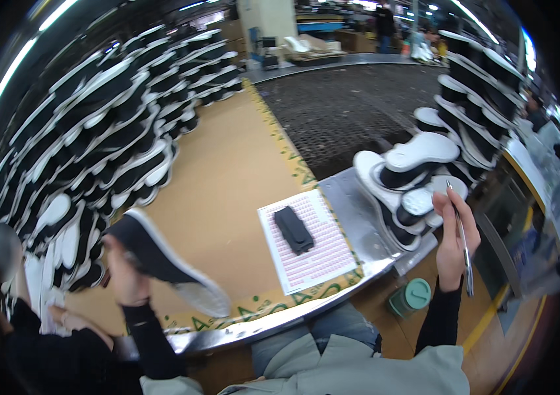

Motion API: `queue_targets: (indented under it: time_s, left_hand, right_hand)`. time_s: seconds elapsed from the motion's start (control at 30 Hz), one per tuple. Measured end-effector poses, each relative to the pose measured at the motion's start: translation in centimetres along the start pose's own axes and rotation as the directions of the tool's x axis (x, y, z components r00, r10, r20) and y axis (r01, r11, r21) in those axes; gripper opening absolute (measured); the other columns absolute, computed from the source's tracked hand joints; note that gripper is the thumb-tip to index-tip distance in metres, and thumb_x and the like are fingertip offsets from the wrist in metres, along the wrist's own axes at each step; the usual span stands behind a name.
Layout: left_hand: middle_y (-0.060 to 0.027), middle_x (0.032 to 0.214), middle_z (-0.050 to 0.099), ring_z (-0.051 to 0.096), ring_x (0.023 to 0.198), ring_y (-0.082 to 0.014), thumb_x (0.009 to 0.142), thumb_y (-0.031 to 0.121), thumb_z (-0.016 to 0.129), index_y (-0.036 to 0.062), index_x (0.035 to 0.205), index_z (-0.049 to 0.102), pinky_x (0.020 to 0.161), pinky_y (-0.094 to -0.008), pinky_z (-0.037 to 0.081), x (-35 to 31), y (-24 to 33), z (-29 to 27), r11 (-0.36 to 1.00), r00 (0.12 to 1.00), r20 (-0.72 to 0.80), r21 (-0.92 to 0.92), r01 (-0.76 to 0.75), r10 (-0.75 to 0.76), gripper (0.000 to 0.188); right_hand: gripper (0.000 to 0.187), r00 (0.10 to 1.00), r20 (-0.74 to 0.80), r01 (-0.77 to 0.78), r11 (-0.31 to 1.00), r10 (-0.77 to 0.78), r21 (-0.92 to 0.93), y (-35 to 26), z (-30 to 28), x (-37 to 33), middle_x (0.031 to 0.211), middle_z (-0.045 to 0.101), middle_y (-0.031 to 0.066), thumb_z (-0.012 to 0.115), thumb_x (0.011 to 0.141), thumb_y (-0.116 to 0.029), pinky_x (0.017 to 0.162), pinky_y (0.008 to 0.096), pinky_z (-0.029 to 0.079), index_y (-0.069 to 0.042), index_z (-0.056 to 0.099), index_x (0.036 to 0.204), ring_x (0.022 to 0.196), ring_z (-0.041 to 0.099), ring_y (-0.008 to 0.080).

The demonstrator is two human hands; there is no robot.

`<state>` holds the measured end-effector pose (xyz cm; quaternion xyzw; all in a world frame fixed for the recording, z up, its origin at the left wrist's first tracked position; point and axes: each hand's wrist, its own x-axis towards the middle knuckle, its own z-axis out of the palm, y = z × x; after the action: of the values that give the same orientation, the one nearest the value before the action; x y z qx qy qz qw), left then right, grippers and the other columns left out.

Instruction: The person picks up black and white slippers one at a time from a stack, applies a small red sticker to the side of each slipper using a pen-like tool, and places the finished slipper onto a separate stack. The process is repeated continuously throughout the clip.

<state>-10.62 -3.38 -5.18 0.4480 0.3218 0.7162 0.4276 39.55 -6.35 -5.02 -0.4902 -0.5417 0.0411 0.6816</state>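
My left hand [124, 280] is shut on a black shoe with a white sole [161, 253], held tilted over the brown table top [227, 171], toe pointing toward me. My right hand [451, 237] grips a slim silver pen [463, 243] upright, just right of a small heap of black-and-white shoes [405, 178] on the metal table end. Between both hands lies a white sheet of small pink stickers [326, 260] with a black oblong block [293, 229] resting on it.
Many black shoes with white soles are stacked along the left [96, 145] and on racks at the far right [477, 85]. A dark mesh conveyor [346, 105] runs beyond the table. A green-lidded cup [411, 296] stands below the table edge. Another person's hand [69, 320] is at lower left.
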Motion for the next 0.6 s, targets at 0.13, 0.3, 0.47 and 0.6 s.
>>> queue_targets:
  time_s: [0.13,0.3,0.47,0.6]
  left_hand:
    - [-0.0030,0.100,0.066,0.061,0.088,-0.0104,0.100,0.046,0.048,0.0028,0.106,0.061,0.077,-0.0257,0.048,1.7,3.3,-4.4,0.934,0.984,-0.178,0.348,0.075,-0.013,0.045]
    - [0.0070,0.064,0.047,0.036,0.060,-0.0032,0.099,0.033,0.057,0.0088,0.064,0.052,0.054,-0.0242,0.027,4.3,4.0,-10.3,0.524,0.981,-0.150,0.830,0.193,-0.123,0.042]
    - [0.0059,0.062,0.049,0.038,0.059,-0.0037,0.098,0.034,0.056,0.0023,0.067,0.059,0.055,-0.0235,0.030,5.2,1.8,-15.6,0.395,0.970,-0.159,0.892,0.221,-0.182,0.045]
    - [-0.0026,0.078,0.063,0.056,0.074,-0.0089,0.097,0.028,0.058,-0.0069,0.093,0.067,0.070,-0.0239,0.043,5.5,0.6,-15.3,0.438,0.962,-0.225,0.857,0.272,-0.158,0.037]
  right_hand:
    - [0.021,0.999,-0.028,0.023,0.960,-0.032,-0.278,1.9,-2.5,1.9,0.107,0.069,0.0115,0.050,0.098,-0.004,0.093,0.0271,0.045,0.005,0.061,0.114,0.104,0.062,0.0159]
    - [0.018,0.999,-0.012,-0.053,0.950,0.052,-0.306,3.6,-4.0,2.2,0.101,0.069,0.0106,0.054,0.095,-0.005,0.088,0.0274,0.046,0.002,0.064,0.108,0.098,0.063,0.0159]
    - [0.030,0.965,0.226,0.221,0.878,-0.133,-0.425,3.5,-3.4,2.1,0.106,0.069,0.0177,0.073,0.073,-0.003,0.094,0.0383,0.046,-0.002,0.067,0.102,0.107,0.061,0.0359]
    - [0.036,0.948,0.317,0.168,0.898,-0.033,-0.408,4.4,-3.5,1.9,0.115,0.068,0.0150,0.078,0.067,-0.006,0.100,0.0426,0.042,-0.005,0.068,0.102,0.117,0.055,0.0389]
